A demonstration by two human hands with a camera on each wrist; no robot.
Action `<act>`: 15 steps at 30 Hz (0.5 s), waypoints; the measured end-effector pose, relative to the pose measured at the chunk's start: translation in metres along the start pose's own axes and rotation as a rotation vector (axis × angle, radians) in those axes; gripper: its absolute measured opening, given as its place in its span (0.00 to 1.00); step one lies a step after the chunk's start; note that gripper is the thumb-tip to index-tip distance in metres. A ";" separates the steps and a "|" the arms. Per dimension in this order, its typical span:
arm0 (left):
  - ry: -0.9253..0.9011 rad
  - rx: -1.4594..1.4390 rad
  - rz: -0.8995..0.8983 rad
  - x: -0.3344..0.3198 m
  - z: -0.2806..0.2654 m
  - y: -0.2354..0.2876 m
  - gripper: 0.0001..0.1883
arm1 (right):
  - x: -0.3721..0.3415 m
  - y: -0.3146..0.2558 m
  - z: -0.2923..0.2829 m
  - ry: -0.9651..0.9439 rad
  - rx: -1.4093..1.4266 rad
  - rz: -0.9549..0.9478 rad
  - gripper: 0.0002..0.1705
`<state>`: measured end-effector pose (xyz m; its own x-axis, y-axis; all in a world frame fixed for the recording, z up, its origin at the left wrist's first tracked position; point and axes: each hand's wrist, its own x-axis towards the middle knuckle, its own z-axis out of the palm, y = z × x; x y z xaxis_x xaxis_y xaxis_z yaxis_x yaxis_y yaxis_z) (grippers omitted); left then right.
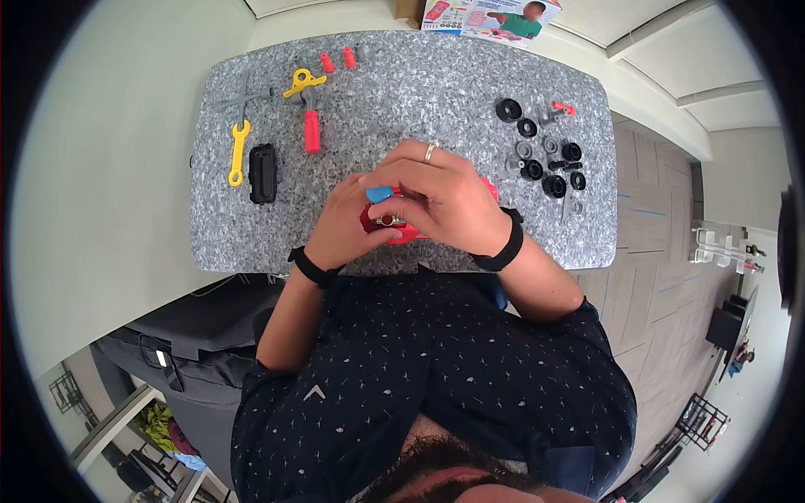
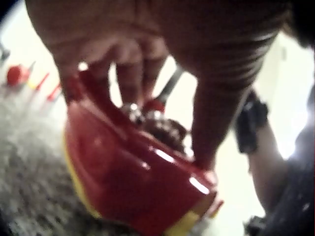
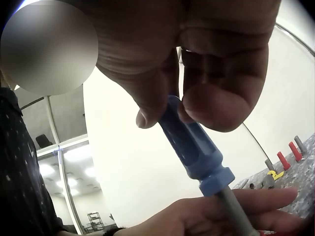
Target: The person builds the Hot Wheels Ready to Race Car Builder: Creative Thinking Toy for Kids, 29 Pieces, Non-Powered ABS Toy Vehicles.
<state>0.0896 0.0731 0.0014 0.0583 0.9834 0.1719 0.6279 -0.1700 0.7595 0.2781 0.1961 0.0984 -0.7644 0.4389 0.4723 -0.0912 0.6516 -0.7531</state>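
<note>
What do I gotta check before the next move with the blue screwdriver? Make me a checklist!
1. Right hand holds the blue screwdriver: ok, by its handle.
2. Left hand holds the red toy: ok.
3. Screwdriver tip sits in a screw: cannot tell, the tip is hidden.
4. Black wheels all on the toy: not ok, several lie loose on the table.
5. Yellow wrench away from the hands: ok.

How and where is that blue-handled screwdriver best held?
Probably by its blue handle, from above: it is broad, ridged and uppermost, while the thin grey shaft slants down beneath it. The right hand pinches the handle's top end.
</note>
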 end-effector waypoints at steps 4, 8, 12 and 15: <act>-0.022 -0.066 -0.018 0.003 -0.001 0.001 0.34 | -0.004 0.000 -0.002 -0.045 -0.036 0.016 0.24; 0.013 -0.098 -0.039 -0.001 -0.001 0.003 0.38 | -0.010 0.009 0.007 -0.012 -0.049 -0.038 0.25; -0.019 -0.021 0.008 0.002 -0.006 0.007 0.45 | -0.022 0.010 -0.022 0.159 0.070 0.011 0.22; -0.025 -0.057 0.042 0.003 -0.008 0.008 0.48 | -0.028 0.012 -0.087 0.456 0.197 0.190 0.21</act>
<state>0.0881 0.0739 0.0130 0.1035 0.9764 0.1896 0.5792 -0.2141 0.7866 0.3538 0.2454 0.1162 -0.4280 0.7908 0.4376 -0.1303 0.4251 -0.8957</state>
